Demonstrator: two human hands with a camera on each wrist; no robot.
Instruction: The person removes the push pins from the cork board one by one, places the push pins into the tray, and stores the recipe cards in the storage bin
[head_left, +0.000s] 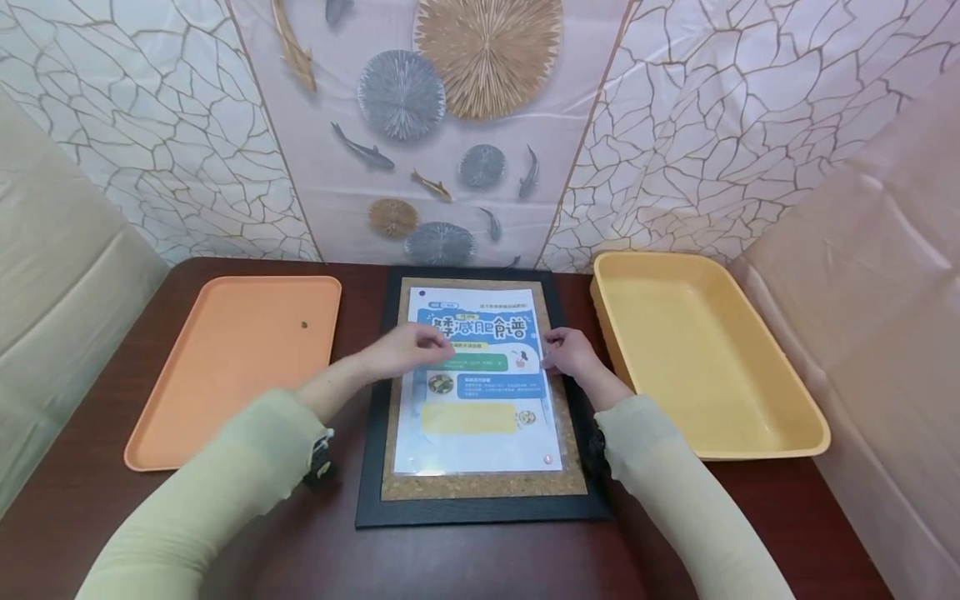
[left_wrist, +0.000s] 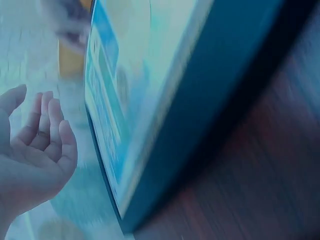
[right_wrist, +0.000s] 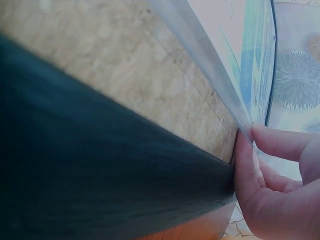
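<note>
A printed sheet in a clear plastic cover (head_left: 480,450) lies on a cork board (head_left: 487,487) with a black frame (head_left: 480,514). My right hand (head_left: 573,354) pinches the sheet's right edge between thumb and fingertips; in the right wrist view that edge lifts off the cork beside the hand (right_wrist: 275,185). Over the left part of the sheet hovers my left hand (head_left: 405,348). The left wrist view shows this hand (left_wrist: 40,150) with thumb and loosely bent fingers apart, nothing between them. A small dark round spot (head_left: 422,292) marks the sheet's top left, a reddish one (head_left: 548,459) its bottom right.
On the left of the brown table (head_left: 300,558) lies an orange tray (head_left: 240,375) with a tiny dark object (head_left: 304,325) on it. A deep yellow bin (head_left: 712,358) stands at the right. Patterned cloth (head_left: 487,192) hangs behind the table.
</note>
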